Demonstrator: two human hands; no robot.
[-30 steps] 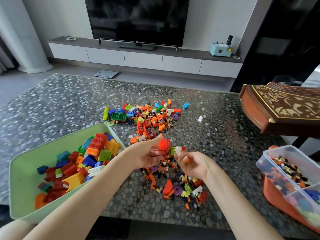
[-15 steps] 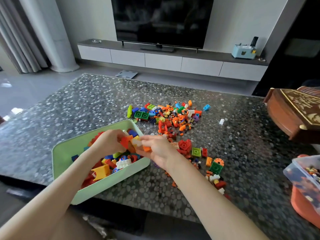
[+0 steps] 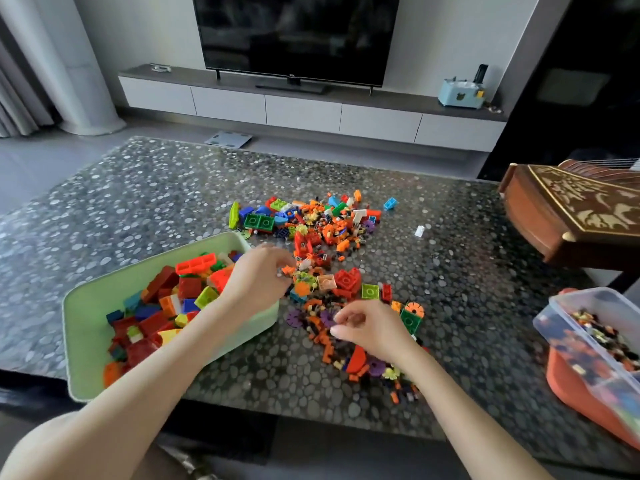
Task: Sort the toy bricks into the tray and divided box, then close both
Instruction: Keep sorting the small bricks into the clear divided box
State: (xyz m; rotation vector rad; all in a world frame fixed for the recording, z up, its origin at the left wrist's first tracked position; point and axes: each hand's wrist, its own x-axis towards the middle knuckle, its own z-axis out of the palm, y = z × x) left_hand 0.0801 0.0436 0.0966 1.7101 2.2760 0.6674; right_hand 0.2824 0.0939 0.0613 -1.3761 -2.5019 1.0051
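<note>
Tray (image 3: pixel 85 308) sits close on the left so drops are short. L hand (image 3: pixel 258 282) dips into loose bricks (image 3: pixel 346 280) by its corner; R hand (image 3: pixel 372 327) curls over tiny bits. Can't tell if either pinches. Divided box (image 3: pixel 595 301) waits far right.

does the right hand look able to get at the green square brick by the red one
Likely yes: the green square brick lies uncovered just beyond the right hand, with nothing stacked on it.
</note>
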